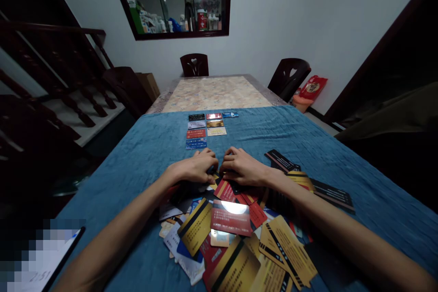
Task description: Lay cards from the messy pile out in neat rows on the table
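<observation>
My left hand (202, 166) rests at the far edge of a loose pile of plastic cards, its fingers curled down and closed. Close beside it, my right hand (241, 167) bends its fingers over the same edge. What lies under the fingertips is hidden, though dark card edges show there. Gold, red, black, white and blue cards overlap in the heap, among them a red card (231, 217) and a gold card (195, 227). Beyond my hands, several cards lie in two columns, with a blue card (196, 143) nearest and a cream card (216, 131) to its right.
A blue cloth (153, 146) covers the near part of the table. Black cards (333, 195) spread to the right of the heap. A phone or tablet (56, 255), partly blurred out, lies at lower left. Chairs (194, 65) stand around the table.
</observation>
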{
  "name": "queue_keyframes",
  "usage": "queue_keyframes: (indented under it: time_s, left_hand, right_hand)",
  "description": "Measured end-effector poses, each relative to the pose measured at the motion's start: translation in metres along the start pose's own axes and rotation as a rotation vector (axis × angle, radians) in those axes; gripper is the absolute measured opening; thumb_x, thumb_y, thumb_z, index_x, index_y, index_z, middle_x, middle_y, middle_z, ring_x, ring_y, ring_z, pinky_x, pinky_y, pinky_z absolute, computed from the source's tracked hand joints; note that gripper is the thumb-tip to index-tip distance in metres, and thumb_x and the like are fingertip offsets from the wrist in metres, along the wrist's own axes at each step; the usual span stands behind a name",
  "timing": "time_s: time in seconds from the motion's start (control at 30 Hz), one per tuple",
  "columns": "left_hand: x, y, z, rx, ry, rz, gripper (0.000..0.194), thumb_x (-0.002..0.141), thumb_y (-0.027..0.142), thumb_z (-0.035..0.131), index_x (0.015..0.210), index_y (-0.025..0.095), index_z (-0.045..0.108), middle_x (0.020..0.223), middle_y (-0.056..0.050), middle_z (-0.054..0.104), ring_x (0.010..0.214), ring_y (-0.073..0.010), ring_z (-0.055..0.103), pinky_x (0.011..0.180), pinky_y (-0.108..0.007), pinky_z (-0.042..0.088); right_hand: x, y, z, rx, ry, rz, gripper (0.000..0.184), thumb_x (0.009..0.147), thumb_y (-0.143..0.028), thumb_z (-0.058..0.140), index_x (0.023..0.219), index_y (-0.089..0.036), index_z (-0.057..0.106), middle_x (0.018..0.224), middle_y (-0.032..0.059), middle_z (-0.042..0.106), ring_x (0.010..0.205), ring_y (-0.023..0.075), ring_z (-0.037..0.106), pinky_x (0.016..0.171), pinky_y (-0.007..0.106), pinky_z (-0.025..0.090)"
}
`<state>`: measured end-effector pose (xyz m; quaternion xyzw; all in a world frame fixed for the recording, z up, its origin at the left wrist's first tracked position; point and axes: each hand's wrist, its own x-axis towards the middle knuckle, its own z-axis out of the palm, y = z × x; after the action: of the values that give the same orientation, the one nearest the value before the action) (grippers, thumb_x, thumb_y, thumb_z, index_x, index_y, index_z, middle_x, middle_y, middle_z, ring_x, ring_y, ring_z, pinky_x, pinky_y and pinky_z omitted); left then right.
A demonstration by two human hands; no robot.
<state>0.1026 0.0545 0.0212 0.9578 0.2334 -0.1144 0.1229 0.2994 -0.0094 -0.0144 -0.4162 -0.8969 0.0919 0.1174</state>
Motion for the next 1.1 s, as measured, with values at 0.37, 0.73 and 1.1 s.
queue_keyframes:
  time_s: [0.37,0.73,1.1]
  left_hand:
    - [0.007,-0.010,0.006,-0.139,0.034,-0.052,0.017,0.079,0.026,0.066,0.093,0.018,0.063,0.108,-0.006,0.058,0.105,-0.0236,0.053,0.090,-0.033,0.042]
    - [0.017,-0.035,0.011,-0.285,0.230,-0.267,0.014,0.077,0.017,0.051,0.069,0.017,0.062,0.068,-0.001,0.063,0.066,-0.0162,0.056,0.060,-0.025,0.037]
    - [0.016,-0.033,0.000,-0.435,0.605,-0.437,0.015,0.076,0.023,0.055,0.069,0.015,0.065,0.061,0.000,0.061,0.059,-0.0139,0.054,0.056,-0.023,0.037]
  right_hand:
    - [-0.001,0.002,0.001,0.009,0.006,0.009,0.019,0.090,-0.030,0.062,0.104,-0.021,0.070,0.100,0.0092,0.069,0.101,0.0254,0.050,0.084,0.039,0.039]
    - [0.002,-0.001,0.001,0.009,0.009,0.108,0.020,0.092,-0.030,0.060,0.107,-0.021,0.069,0.102,0.0093,0.071,0.103,0.0254,0.053,0.083,0.037,0.036]
    - [0.008,-0.008,0.001,-0.125,0.071,0.195,0.042,0.092,-0.046,0.059,0.123,-0.019,0.063,0.111,0.0129,0.067,0.108,0.0277,0.050,0.086,0.039,0.034]
